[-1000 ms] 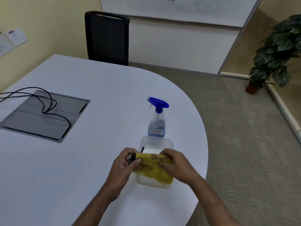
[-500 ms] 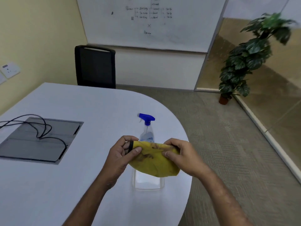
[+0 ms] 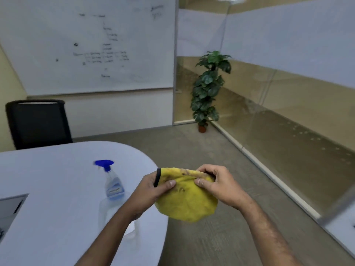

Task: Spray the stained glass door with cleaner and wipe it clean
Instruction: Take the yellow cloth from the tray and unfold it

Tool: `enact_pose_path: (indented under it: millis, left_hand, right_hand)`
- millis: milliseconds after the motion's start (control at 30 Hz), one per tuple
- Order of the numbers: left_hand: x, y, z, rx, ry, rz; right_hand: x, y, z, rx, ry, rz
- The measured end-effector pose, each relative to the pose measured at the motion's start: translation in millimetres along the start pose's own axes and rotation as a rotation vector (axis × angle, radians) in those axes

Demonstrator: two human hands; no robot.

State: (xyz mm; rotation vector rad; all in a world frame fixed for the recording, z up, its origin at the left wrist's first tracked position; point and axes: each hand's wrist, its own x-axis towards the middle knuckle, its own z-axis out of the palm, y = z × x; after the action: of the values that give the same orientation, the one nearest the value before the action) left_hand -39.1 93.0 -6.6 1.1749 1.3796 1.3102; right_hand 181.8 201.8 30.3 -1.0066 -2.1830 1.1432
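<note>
Cloth [image 3: 185, 201] hangs between our hands off the bench's [image 3: 57, 189] right edge, left fingers [image 3: 169, 183] and right fingers [image 3: 199, 181] pinching its top; we should fold it flat, clean face outward.

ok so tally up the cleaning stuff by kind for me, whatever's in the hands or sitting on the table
Yellow cloth: 1, held by the left hand and the right hand
Spray bottle: 1, on the table
Clear plastic tub: 1, on the table
Total: 3
</note>
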Motion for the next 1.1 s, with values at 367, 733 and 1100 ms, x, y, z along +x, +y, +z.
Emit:
enact_pose_path:
  millis: [367,733,1100]
  left_hand:
    - [51,65,304,0.016,-0.311,0.071]
    - [105,109,596,-0.084,-0.641,0.067]
    - [160,130,874,-0.267,-0.914,-0.019]
  right_hand:
    - [-201,120,-222,-0.114,0.532,0.041]
    - [-350,221,-372,-0.289,1.191,0.272]
    - [-387,322,-515,-0.369,1.448,0.425]
